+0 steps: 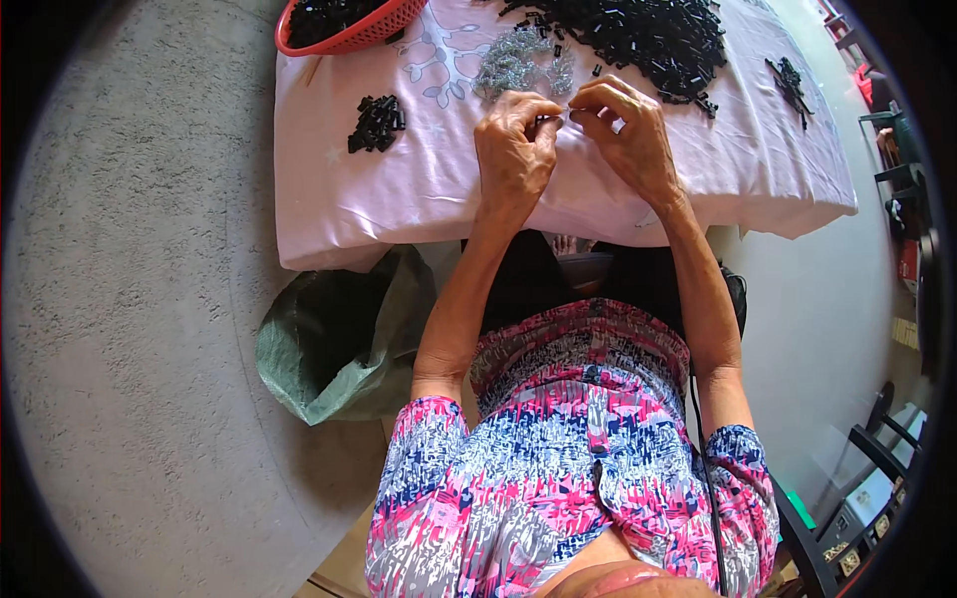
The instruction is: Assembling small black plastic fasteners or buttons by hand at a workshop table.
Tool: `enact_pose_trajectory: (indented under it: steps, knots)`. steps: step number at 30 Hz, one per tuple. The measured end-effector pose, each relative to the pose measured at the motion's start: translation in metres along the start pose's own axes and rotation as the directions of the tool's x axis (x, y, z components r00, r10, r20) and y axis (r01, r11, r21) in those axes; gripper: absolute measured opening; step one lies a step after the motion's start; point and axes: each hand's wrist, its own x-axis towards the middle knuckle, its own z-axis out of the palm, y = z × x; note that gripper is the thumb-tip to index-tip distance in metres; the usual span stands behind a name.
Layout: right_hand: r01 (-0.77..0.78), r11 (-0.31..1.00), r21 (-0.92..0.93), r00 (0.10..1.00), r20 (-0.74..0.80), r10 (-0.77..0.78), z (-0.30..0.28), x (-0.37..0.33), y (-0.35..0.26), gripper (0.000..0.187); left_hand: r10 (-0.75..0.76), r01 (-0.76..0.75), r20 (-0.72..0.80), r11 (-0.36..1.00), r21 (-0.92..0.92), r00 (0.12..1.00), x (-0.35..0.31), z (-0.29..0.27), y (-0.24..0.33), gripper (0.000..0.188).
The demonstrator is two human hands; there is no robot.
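Observation:
Over the near part of a cloth-covered table [399, 199], my left hand [516, 145] and my right hand [630, 130] meet almost tip to tip. Both have thumb and fingers pinched together. A tiny pale piece seems to sit between the fingertips, too small to name. Just beyond them lies a heap of small clear, shiny parts [510, 65]. A large pile of small black tubular pieces [653, 45] spreads behind my right hand. To the left of my left hand is a smaller cluster of black pieces [376, 124].
At the far left table edge stands a red basket [374, 30] holding black pieces. A thin bunch of black parts [790, 88] lies at the right. Below the table's left front edge, an open green woven sack [334, 384] rests on the floor. Dark chairs [882, 453] stand at right.

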Motion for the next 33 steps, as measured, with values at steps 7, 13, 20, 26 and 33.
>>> enact_pose_trajectory:
  steps: [7,13,20,26,33]
  knots:
    - [-0.220,0.951,0.217,0.974,0.094,0.204,-0.002,-0.003,0.001,0.012,-0.110,0.115,0.039,0.977,-0.178,0.993,0.001,0.000,0.005,0.011]
    - [-0.285,0.921,0.266,0.958,0.105,0.266,-0.003,-0.003,0.000,0.012,-0.210,0.231,0.098,0.901,-0.366,0.973,0.002,0.002,0.009,0.011]
    - [-0.102,0.947,0.303,0.992,-0.046,0.121,-0.004,-0.003,-0.001,0.011,-0.299,0.328,0.137,0.821,-0.468,0.944,0.003,0.005,0.021,0.010]
    - [-0.108,0.963,0.246,0.990,-0.060,0.127,-0.004,-0.003,-0.001,0.010,-0.298,0.334,0.154,0.789,-0.515,0.942,0.002,0.010,0.019,0.009]
    - [-0.122,0.907,0.404,0.982,-0.084,0.170,-0.004,-0.004,0.000,0.014,-0.287,0.329,0.163,0.769,-0.548,0.944,0.004,0.010,0.015,0.013]
